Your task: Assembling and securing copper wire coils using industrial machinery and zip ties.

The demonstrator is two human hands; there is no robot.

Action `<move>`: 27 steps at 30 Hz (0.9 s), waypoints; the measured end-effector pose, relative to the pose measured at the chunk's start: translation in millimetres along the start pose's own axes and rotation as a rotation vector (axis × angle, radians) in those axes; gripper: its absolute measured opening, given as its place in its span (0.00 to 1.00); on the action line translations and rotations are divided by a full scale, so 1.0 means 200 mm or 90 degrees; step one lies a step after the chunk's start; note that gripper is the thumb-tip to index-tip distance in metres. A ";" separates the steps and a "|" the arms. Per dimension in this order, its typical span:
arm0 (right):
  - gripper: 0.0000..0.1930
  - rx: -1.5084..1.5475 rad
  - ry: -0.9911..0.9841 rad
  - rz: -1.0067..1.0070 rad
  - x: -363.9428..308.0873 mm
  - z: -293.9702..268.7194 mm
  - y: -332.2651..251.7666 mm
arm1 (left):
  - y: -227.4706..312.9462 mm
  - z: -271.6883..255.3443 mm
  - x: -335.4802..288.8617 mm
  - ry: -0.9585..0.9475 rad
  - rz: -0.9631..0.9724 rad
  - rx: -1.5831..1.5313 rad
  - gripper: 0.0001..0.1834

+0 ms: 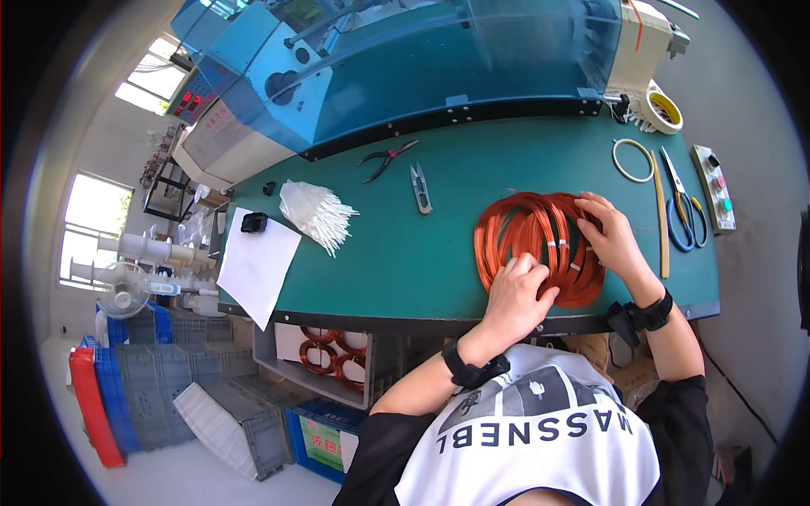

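Coils of reddish copper wire (492,240) lie stacked on the green tabletop in front of me, bound in places with white ties. My left hand (518,297) is closed on the near-left side of the coils, its fingers curled among the strands. On the far-right side, my right hand (609,238) curves its fingers over the outer edge of the coils and grips them. The undersides of both hands' fingertips are hidden.
Beyond the coils lie thread snips (421,190) and pliers (390,158). A bundle of white sleeves (316,212) and a paper sheet (260,270) are at left. Scissors (680,202), a wooden strip (660,219) and a button box (714,190) sit right. A blue-covered machine (439,67) stands behind.
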State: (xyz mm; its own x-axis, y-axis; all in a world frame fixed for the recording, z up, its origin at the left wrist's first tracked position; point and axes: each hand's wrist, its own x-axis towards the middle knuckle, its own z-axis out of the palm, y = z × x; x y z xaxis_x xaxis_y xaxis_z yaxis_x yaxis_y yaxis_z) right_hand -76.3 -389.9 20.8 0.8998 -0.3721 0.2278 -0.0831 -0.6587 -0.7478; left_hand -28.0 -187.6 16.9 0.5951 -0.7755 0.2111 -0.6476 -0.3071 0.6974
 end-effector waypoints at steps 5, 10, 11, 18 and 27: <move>0.14 0.053 0.019 0.037 -0.04 0.00 -0.01 | 0.03 0.00 0.02 -0.019 -0.031 0.047 0.14; 0.14 0.065 0.046 0.047 -0.05 0.01 0.00 | 0.07 0.04 0.07 -0.060 -0.021 0.064 0.17; 0.14 0.117 0.079 0.072 -0.06 0.01 -0.01 | 0.07 0.04 0.08 -0.085 -0.031 0.072 0.16; 0.19 0.810 0.222 0.267 -0.18 0.09 -0.23 | 0.05 -0.08 0.09 -0.016 -0.014 -0.112 0.13; 0.18 1.003 -0.077 0.450 -0.04 0.05 -0.32 | -0.24 -0.40 0.05 0.012 -0.040 0.090 0.18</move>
State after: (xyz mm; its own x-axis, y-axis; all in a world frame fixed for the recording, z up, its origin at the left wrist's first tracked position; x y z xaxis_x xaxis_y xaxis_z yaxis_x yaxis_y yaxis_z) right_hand -73.0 -337.4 60.9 0.9076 -0.1880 -0.3754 -0.0453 0.8450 -0.5329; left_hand 45.7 -136.3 40.2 0.6441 -0.7425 0.1840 -0.6687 -0.4296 0.6068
